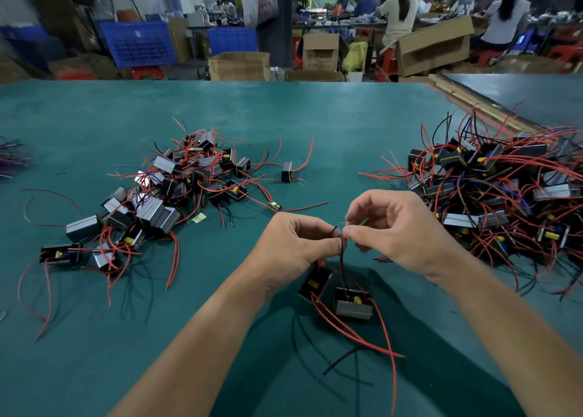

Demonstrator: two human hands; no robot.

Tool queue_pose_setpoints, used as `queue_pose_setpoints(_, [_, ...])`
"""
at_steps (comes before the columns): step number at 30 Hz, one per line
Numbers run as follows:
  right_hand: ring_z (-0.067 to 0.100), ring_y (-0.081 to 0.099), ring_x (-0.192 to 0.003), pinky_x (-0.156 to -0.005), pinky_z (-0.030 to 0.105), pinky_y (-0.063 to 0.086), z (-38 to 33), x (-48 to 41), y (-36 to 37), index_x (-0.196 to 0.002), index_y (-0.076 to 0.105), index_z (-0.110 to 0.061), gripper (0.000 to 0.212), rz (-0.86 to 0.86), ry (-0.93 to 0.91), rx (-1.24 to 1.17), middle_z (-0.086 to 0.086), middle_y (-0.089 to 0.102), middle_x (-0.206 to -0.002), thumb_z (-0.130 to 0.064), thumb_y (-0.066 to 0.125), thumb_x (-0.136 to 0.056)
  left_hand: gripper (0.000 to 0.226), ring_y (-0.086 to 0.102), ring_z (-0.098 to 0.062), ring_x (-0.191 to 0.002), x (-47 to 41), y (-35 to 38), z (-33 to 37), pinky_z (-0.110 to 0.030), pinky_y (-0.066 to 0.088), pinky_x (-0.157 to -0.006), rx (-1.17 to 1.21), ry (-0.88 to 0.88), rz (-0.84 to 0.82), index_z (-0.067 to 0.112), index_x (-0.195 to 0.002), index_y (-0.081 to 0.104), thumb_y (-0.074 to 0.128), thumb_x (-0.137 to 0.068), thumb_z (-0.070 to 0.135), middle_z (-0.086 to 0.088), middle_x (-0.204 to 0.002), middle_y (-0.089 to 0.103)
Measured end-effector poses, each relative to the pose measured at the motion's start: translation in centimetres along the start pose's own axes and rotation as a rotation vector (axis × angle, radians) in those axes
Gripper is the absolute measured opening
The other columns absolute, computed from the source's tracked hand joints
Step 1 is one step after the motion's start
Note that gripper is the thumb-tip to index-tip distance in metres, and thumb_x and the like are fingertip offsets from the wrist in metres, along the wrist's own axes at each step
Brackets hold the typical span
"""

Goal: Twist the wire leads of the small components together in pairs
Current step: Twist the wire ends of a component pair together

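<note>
Components [353, 304], two, under left hand [293, 246] and right hand [400, 230] pinching their leads [342, 259].

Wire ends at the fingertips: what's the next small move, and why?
Probably twist with the right hand while the left hand holds steady: both pinch the wire ends together above the two components, and the tips do not look wound yet.
</note>
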State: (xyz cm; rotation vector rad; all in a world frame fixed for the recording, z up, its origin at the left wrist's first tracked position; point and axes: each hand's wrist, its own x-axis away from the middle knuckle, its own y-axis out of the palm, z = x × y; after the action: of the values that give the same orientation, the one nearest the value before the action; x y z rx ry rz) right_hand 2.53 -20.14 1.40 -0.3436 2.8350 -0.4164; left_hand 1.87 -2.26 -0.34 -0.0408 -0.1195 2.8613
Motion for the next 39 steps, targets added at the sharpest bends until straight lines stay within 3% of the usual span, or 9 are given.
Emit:
queue_pose_setpoints(7, [0.003, 0.055, -0.052, -0.051, 0.016, 0.045, 0.03, 0.01, -0.12, -0.072, 0.073, -0.018, 0.020, 0.006, -0.079, 0.140, -0.011, 0.066, -0.058, 0.000, 0.075, -0.080, 0.002, 0.049, -0.008, -0.049, 0.02, -0.04, 0.08, -0.016, 0.044, -0.053, -0.009, -0.004, 0.015, 0.001, -0.079, 0.074, 0.074, -0.081, 0.001, -0.004, -0.064, 0.065])
queue_pose_setpoints(12, [0.001, 0.056, -0.054, -0.054, 0.015, 0.047, -0.06, 0.11, -0.39, -0.075, 0.075, -0.017, 0.014, -0.047, -0.033, 0.183, -0.010, 0.068, -0.060, -0.004, 0.075, -0.081, 0.012, 0.049, -0.017, -0.057, 0.16, -0.08, 0.22, -0.022, 0.042, -0.055, -0.023, -0.014, 0.033, 0.008, -0.072, 0.073, 0.074, -0.080, -0.001, -0.015, -0.071, 0.065])
queue_pose_setpoints(15, [0.001, 0.056, -0.053, -0.054, 0.015, 0.046, -0.10, 0.11, -0.59, -0.074, 0.076, -0.018, 0.015, -0.070, -0.028, 0.229, -0.009, 0.068, -0.059, -0.006, 0.076, -0.081, 0.020, 0.049, -0.018, -0.063, 0.16, 0.03, 0.14, -0.023, 0.042, -0.057, -0.033, -0.022, 0.040, 0.013, -0.067, 0.072, 0.074, -0.079, -0.003, -0.009, -0.067, 0.065])
queue_pose_setpoints(18, [0.004, 0.059, -0.058, -0.056, 0.016, 0.046, -0.02, 0.13, -0.80, -0.073, 0.077, -0.026, 0.018, -0.064, -0.045, 0.282, -0.007, 0.070, -0.063, -0.009, 0.078, -0.080, 0.021, 0.048, -0.009, -0.052, 0.25, 0.06, 0.10, -0.017, 0.042, -0.053, -0.035, -0.025, 0.033, 0.012, -0.066, 0.072, 0.073, -0.078, -0.005, 0.002, -0.058, 0.063])
queue_pose_setpoints(22, [0.009, 0.064, -0.068, -0.059, 0.012, 0.042, 0.04, 0.15, -0.75, -0.074, 0.077, -0.028, 0.022, -0.075, -0.102, 0.334, -0.007, 0.072, -0.075, -0.007, 0.078, -0.079, 0.019, 0.047, -0.011, -0.056, 0.27, 0.07, 0.18, -0.021, 0.041, -0.057, -0.053, -0.025, 0.037, 0.012, -0.068, 0.072, 0.072, -0.079, -0.004, 0.000, -0.060, 0.060])
queue_pose_setpoints(26, [0.009, 0.063, -0.064, -0.057, 0.018, 0.045, 0.17, 0.05, -0.87, -0.077, 0.079, -0.026, 0.017, -0.080, -0.122, 0.365, -0.005, 0.073, -0.072, -0.010, 0.077, -0.080, 0.022, 0.045, -0.010, -0.051, 0.15, 0.05, 0.23, -0.017, 0.041, -0.052, -0.065, -0.017, 0.028, 0.013, -0.066, 0.070, 0.070, -0.079, -0.004, 0.001, -0.057, 0.058])
queue_pose_setpoints(33, [0.006, 0.056, -0.058, -0.058, 0.023, 0.047, 0.20, 0.13, -0.26, -0.075, 0.075, -0.015, 0.013, -0.108, -0.089, 0.247, 0.004, 0.071, -0.067, -0.004, 0.077, -0.080, 0.023, 0.039, -0.019, -0.060, 0.07, 0.00, -0.03, -0.030, 0.031, -0.058, -0.118, 0.012, 0.040, 0.016, -0.062, 0.072, 0.074, -0.080, 0.002, -0.006, -0.060, 0.056])
queue_pose_setpoints(36, [0.011, 0.053, -0.056, -0.057, 0.029, 0.044, 0.40, 0.01, -0.13, -0.072, 0.070, -0.012, 0.014, -0.103, -0.034, 0.200, 0.012, 0.068, -0.065, -0.002, 0.077, -0.078, 0.025, 0.033, -0.018, -0.058, -0.09, 0.00, -0.17, -0.027, 0.024, -0.053, -0.202, 0.051, 0.043, 0.017, -0.061, 0.068, 0.075, -0.081, 0.004, -0.003, -0.056, 0.050])
queue_pose_setpoints(39, [0.013, 0.054, -0.054, -0.056, 0.029, 0.045, 0.66, -0.14, -0.27, -0.071, 0.068, -0.010, 0.016, -0.121, 0.056, 0.128, 0.005, 0.064, -0.059, 0.003, 0.076, -0.077, 0.021, 0.033, -0.016, -0.053, -0.14, -0.01, -0.38, -0.022, 0.024, -0.048, -0.261, 0.074, 0.030, 0.016, -0.065, 0.067, 0.075, -0.081, 0.006, -0.003, -0.054, 0.048])
